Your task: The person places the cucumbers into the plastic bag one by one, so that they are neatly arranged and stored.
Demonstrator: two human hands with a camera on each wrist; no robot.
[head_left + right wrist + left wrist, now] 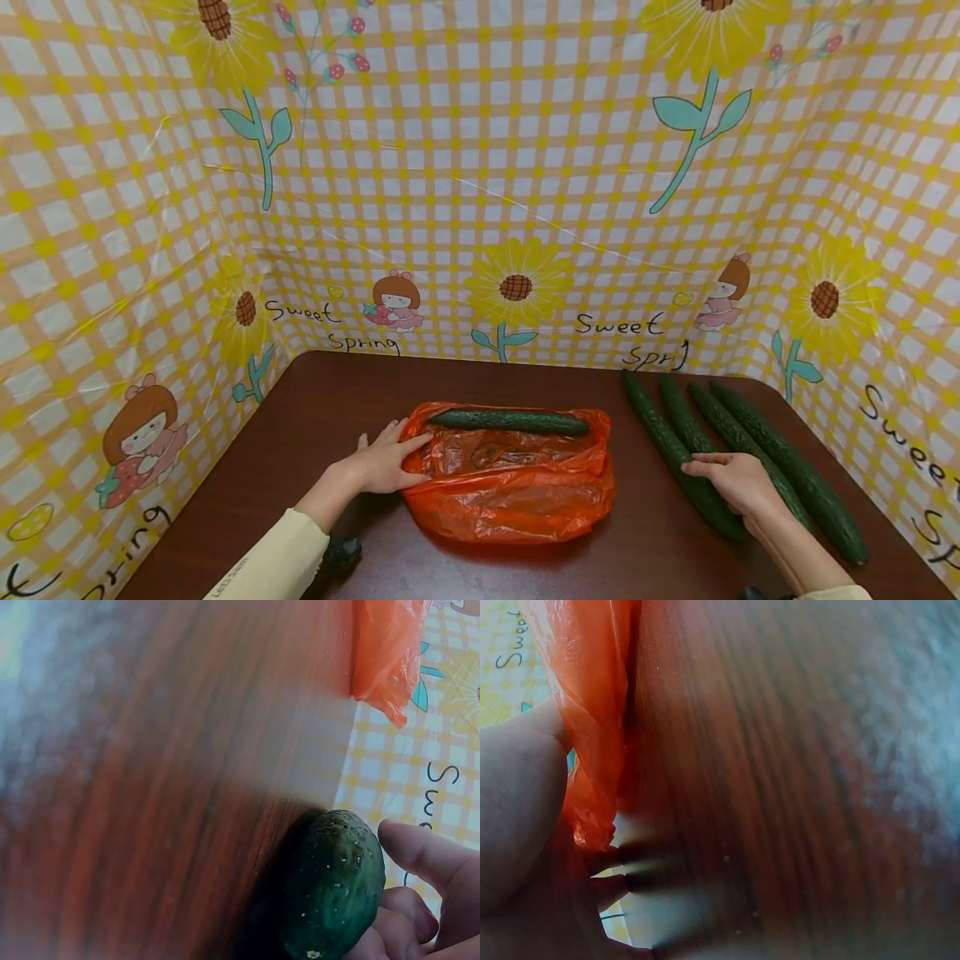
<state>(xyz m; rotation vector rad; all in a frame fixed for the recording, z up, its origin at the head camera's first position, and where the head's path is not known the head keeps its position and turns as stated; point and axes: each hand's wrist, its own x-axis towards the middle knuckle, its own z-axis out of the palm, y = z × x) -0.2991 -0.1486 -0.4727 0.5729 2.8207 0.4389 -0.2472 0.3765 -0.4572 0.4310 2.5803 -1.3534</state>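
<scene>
An orange plastic bag [510, 508] lies on the table with its mouth gaping upward, and one cucumber [510, 421] rests along the far side inside it. My left hand [382, 462] touches the bag's left rim, fingers spread and fairly straight; the left wrist view shows the bag's edge [592, 712] between thumb and fingers. At the right, my right hand [738, 483] grips the leftmost cucumber [652, 417] of a row, thumb on one side and fingers on the other. Its rounded near end [334, 885] fills the lower part of the right wrist view.
More cucumbers [795, 467] lie side by side to the right of the gripped one, partly under my right forearm. The dark brown table [330, 392] is enclosed by a checked, flowered cloth [450, 208] at the back and both sides.
</scene>
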